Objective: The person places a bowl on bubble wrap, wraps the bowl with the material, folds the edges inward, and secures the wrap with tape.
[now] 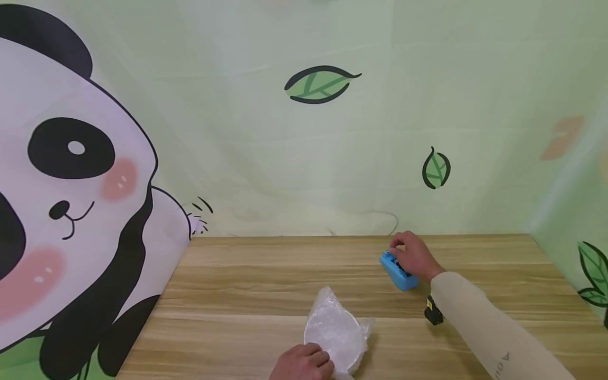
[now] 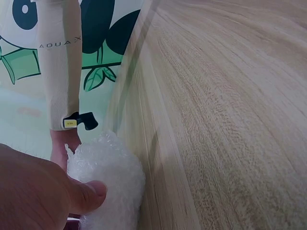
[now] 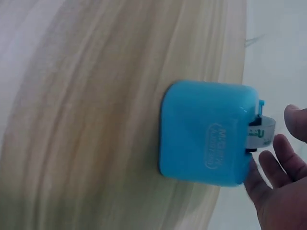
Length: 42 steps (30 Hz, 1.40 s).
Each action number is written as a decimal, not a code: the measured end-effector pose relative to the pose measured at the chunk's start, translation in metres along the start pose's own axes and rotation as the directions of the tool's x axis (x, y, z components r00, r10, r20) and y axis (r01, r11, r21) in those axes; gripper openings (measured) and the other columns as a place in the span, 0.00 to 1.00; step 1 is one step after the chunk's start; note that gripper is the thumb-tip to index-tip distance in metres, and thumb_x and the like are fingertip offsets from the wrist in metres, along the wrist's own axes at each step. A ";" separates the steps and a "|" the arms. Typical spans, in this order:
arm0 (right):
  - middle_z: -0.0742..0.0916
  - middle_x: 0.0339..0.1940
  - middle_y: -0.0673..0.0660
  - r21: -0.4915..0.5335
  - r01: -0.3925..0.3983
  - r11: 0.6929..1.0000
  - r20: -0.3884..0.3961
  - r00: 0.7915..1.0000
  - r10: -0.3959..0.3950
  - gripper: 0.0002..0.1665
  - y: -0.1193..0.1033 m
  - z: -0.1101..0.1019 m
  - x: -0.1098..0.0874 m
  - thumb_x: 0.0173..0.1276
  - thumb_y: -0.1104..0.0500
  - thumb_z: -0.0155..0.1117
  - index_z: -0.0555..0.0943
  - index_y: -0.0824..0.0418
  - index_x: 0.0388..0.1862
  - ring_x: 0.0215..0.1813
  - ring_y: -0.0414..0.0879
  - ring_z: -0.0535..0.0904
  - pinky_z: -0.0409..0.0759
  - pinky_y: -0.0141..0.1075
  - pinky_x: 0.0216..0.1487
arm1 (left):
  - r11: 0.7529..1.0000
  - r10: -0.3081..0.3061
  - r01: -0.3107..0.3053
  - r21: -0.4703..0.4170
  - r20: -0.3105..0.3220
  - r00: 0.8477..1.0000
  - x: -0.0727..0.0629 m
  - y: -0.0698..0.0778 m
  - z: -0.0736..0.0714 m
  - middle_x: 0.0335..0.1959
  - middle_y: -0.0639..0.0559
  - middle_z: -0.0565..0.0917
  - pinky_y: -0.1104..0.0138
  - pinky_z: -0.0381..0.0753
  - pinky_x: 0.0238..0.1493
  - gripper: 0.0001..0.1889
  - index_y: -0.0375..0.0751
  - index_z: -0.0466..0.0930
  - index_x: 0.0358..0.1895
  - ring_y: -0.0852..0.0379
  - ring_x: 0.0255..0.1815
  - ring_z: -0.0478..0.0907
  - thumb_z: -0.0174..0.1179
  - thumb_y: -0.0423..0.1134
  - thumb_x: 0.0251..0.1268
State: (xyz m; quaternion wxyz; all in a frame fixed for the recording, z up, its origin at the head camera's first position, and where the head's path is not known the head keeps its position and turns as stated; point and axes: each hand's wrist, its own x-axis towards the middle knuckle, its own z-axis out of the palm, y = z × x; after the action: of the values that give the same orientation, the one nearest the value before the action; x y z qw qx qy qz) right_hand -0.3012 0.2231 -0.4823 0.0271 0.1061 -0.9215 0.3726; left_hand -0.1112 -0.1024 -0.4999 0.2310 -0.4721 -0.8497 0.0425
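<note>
My left hand grips a bundle of bubble wrap at the near edge of the table. In the left wrist view the thumb presses on the clear bubbled plastic; inside it a pale round shape shows faintly in the head view. A blue tape dispenser stands farther off to the right, and my right hand is over its top. The right wrist view shows the roll of tape, white with green print, rising from the dispenser. Around it the right thumb and bent fingers are spread apart.
The wood-grain table runs back to a pale green cloth backdrop with a panda and leaves printed on it. A small black device with a yellow label is worn at the right wrist, over a beige sleeve.
</note>
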 end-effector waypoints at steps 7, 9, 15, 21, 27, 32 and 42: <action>0.88 0.46 0.65 0.039 0.026 0.999 0.047 0.998 -0.028 0.05 0.004 -0.005 0.006 0.77 0.67 0.57 0.80 0.67 0.43 0.53 0.60 0.83 0.80 0.59 0.59 | 1.000 -0.006 0.006 0.000 0.002 1.000 0.002 0.000 0.000 0.28 0.69 0.83 0.78 0.73 0.37 0.10 0.58 0.80 0.27 0.70 0.36 0.79 0.68 0.54 0.59; 0.88 0.44 0.64 0.037 0.022 0.999 0.060 0.998 -0.024 0.05 0.005 -0.005 0.008 0.77 0.67 0.57 0.80 0.67 0.42 0.50 0.58 0.83 0.81 0.56 0.57 | 1.000 -0.007 0.007 -0.006 0.011 1.000 0.002 0.000 0.000 0.28 0.69 0.83 0.78 0.73 0.36 0.10 0.58 0.81 0.27 0.70 0.36 0.79 0.68 0.54 0.60; 0.87 0.42 0.61 0.010 0.020 1.000 0.071 0.997 -0.020 0.05 0.007 -0.002 0.010 0.76 0.67 0.57 0.81 0.64 0.41 0.47 0.53 0.80 0.80 0.53 0.54 | 1.000 -0.001 0.001 -0.004 0.003 1.000 0.002 0.000 0.002 0.26 0.69 0.81 0.80 0.71 0.34 0.09 0.58 0.80 0.26 0.71 0.34 0.78 0.69 0.52 0.58; 0.86 0.39 0.60 0.008 0.020 1.000 0.086 0.996 -0.021 0.05 0.009 -0.002 0.014 0.76 0.67 0.57 0.81 0.64 0.40 0.42 0.51 0.77 0.77 0.43 0.47 | 0.999 -0.015 0.017 -0.042 0.052 0.999 0.002 0.000 0.000 0.26 0.69 0.82 0.81 0.70 0.33 0.09 0.59 0.81 0.27 0.72 0.34 0.78 0.68 0.53 0.62; 0.84 0.35 0.58 0.009 0.030 0.999 0.081 0.996 -0.031 0.06 0.014 0.002 0.019 0.76 0.67 0.58 0.81 0.63 0.38 0.39 0.50 0.75 0.74 0.40 0.43 | 1.000 -0.010 0.011 -0.021 0.039 0.999 0.002 0.000 0.001 0.26 0.70 0.81 0.81 0.69 0.33 0.09 0.59 0.80 0.27 0.72 0.35 0.78 0.68 0.53 0.60; 0.82 0.33 0.56 0.003 0.051 0.999 0.077 0.996 -0.051 0.06 0.019 0.008 0.023 0.76 0.67 0.58 0.80 0.62 0.37 0.37 0.49 0.74 0.72 0.39 0.42 | 0.999 0.000 0.000 0.035 -0.003 1.000 0.000 -0.001 0.003 0.26 0.70 0.80 0.81 0.70 0.34 0.08 0.60 0.79 0.26 0.72 0.36 0.78 0.69 0.50 0.55; 0.82 0.33 0.56 0.002 0.039 0.999 0.098 0.994 -0.039 0.06 0.017 0.006 0.022 0.76 0.67 0.57 0.80 0.63 0.37 0.37 0.49 0.74 0.71 0.40 0.42 | 0.999 -0.023 0.025 -0.026 0.062 0.998 0.002 0.000 0.001 0.27 0.70 0.82 0.81 0.70 0.34 0.08 0.60 0.81 0.27 0.71 0.36 0.79 0.68 0.53 0.60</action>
State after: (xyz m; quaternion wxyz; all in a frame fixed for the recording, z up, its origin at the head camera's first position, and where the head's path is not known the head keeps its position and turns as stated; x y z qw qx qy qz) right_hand -0.3265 0.2267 -0.4951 -0.0109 0.1423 -0.9196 0.3661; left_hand -0.1120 -0.1006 -0.4998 0.1985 -0.4635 -0.8625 0.0429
